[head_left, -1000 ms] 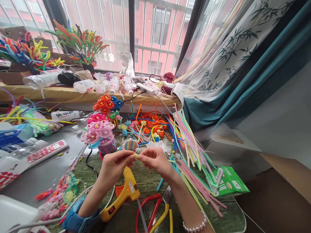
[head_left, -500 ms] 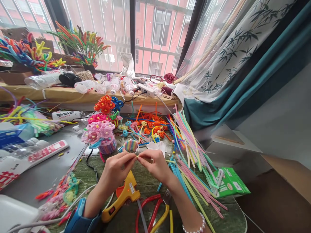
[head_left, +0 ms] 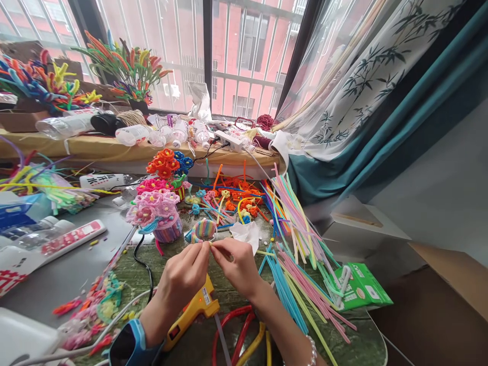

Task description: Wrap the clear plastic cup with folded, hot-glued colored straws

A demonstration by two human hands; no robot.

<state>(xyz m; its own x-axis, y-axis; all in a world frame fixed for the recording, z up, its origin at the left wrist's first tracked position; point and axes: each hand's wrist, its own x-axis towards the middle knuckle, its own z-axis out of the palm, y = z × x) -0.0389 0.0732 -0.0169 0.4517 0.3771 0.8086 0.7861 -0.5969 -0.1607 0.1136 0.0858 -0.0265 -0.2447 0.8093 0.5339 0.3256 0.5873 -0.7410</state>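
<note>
The fingertips of my left hand and my right hand meet in a pinch in the middle of the view. Between them shows a small yellow piece, mostly hidden by the fingers. Just beyond the fingertips stands a round pastel-striped holder, with a crumpled white tissue to its right. A yellow glue gun lies under my left wrist, its small orange light on. Red-handled and yellow-handled tools lie between my forearms, partly covered by my right arm.
A pot of pink fuzzy-wire flowers stands to the left. Orange flower pieces lie behind. Bundles of pipe cleaners and a green packet are on the right. A black cable and plastic bottles are on the left.
Both hands have shifted slightly left. My left hand has rolled over, its fingers now closer together, and the watch face shows more. My right forearm covers more of the tool's metal joint.
</note>
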